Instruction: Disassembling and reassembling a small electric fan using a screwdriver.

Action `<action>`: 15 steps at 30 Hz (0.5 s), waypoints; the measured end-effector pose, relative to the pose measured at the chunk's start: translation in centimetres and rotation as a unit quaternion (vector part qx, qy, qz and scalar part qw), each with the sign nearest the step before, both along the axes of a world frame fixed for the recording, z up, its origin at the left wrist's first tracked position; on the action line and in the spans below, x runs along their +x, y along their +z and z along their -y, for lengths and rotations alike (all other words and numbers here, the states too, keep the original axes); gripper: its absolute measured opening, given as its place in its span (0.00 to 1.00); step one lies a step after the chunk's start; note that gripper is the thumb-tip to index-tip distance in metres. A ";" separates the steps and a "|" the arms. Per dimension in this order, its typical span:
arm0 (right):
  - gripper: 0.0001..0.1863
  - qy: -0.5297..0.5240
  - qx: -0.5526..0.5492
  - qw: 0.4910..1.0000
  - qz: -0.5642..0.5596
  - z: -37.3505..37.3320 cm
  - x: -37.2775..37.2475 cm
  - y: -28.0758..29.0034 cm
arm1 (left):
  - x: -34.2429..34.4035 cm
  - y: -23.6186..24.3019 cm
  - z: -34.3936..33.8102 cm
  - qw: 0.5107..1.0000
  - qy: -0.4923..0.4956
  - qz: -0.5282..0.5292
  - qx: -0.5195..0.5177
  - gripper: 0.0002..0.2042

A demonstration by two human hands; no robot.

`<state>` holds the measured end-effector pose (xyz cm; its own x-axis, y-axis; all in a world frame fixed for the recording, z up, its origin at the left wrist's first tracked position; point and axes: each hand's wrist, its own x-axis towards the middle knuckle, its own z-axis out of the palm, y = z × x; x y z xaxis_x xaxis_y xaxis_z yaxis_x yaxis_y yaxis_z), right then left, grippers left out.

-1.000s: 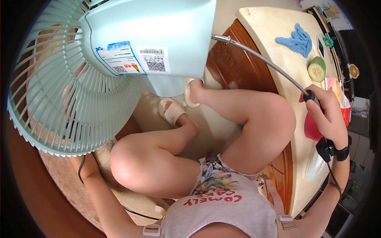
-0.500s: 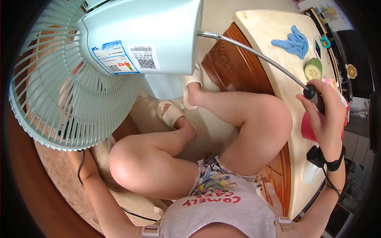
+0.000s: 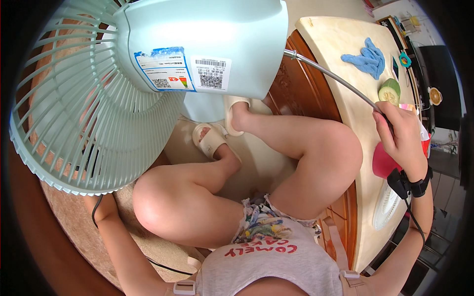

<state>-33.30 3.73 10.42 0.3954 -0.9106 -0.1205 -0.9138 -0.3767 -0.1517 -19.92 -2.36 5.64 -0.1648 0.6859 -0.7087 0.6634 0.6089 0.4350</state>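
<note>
The pale blue fan point(image 3: 163, 29) fills the upper left, its slatted rear grille point(image 3: 98, 138) joined to a smooth motor housing with paper labels. My right hand point(image 3: 402, 130) is closed around the handle of a long screwdriver point(image 3: 340, 79) over the tabletop. Its metal shaft runs up and left to a small metal stud point(image 3: 292, 54) at the housing's rear end. Fingers cover most of the handle. My left forearm point(image 3: 116, 234) reaches up behind the grille; the slats hide my left hand point(image 3: 98, 203) beyond the wrist, so its fingers cannot be made out.
On the cream tabletop point(image 3: 340, 108) to the right lie a blue cloth point(image 3: 368, 59), a cut green vegetable point(image 3: 389, 92), a pink container point(image 3: 384, 162) and a white slotted piece point(image 3: 389, 207). My knees lie between the fan and the table. A black cable point(image 3: 170, 268) runs at lower left.
The fan's housing has shifted right in view, with its grille slightly lower. My right fingers have wrapped further over the screwdriver's handle, covering the black part that showed before.
</note>
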 end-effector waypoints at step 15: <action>0.28 -0.085 0.026 0.989 0.117 -3.6 2.1 0.2 | 13.5 -0.2 -3.4 0.760 0.625 -0.155 -0.089 0.27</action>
